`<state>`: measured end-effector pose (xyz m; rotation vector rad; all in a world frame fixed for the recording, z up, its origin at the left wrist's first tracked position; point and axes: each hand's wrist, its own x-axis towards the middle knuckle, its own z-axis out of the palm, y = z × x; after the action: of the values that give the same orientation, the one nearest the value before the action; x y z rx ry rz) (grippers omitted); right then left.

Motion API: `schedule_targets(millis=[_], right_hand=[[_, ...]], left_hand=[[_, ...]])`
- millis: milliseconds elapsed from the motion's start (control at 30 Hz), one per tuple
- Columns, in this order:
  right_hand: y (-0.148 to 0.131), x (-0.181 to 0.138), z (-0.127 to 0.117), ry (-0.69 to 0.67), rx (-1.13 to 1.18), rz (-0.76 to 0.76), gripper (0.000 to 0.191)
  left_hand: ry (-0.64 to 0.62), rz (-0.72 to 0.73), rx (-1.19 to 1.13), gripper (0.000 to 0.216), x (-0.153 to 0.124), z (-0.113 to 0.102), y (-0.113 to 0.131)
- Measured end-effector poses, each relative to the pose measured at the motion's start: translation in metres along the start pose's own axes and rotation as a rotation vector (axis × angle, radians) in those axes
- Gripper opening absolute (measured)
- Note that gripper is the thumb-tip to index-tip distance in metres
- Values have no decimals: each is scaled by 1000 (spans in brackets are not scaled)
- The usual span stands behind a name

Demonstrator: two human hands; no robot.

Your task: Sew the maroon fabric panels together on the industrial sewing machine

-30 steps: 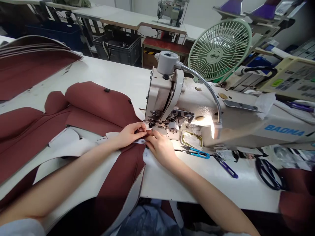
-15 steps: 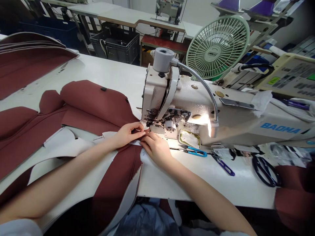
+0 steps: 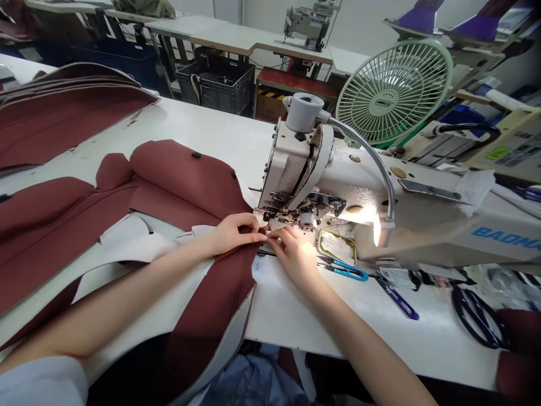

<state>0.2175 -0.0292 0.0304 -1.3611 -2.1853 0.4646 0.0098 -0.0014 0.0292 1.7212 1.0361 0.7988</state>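
A sewn maroon fabric cover (image 3: 181, 180) with pale backing spreads over the white table and runs down over its front edge. Its narrow part passes in front of the sewing machine (image 3: 296, 163), close to the needle area. My left hand (image 3: 236, 232) is closed in a pinch on the cover's edge there. Thumb and forefinger of my right hand (image 3: 296, 256) are also pinched at this edge, almost touching the left fingertips. A tiny white bit shows between the fingertips; what it belongs to is hidden. The machine's lamp (image 3: 384, 230) shines beside my right hand.
Right of my hand lie a small tin tray (image 3: 337, 248), blue thread snips (image 3: 346, 270), purple snips (image 3: 399, 299) and dark-handled scissors (image 3: 479, 317). Stacked maroon panels (image 3: 84, 107) rest at the far left. Behind the machine stands a green fan (image 3: 393, 93).
The whole view has shifted, so the scene sits further right. My fingertips have drawn together at the fabric edge, and the white printed strip seen between my hands before no longer shows.
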Motion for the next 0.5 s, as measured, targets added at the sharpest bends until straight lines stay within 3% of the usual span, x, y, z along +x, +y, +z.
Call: schedule_targets(millis=[167, 333, 400, 500], right_hand=[[-3, 3, 3, -8, 291, 11, 10], [-1, 5, 8, -82, 522, 94, 19], [2, 2, 1, -165, 479, 116, 30], [12, -10, -20, -192, 168, 42, 34]], left_hand=[[-45, 23, 203, 36, 1, 3, -2], [-85, 3, 137, 33, 2, 0, -2], [-74, -23, 135, 33, 2, -1, 0], [-51, -60, 143, 31, 0, 0, 2]])
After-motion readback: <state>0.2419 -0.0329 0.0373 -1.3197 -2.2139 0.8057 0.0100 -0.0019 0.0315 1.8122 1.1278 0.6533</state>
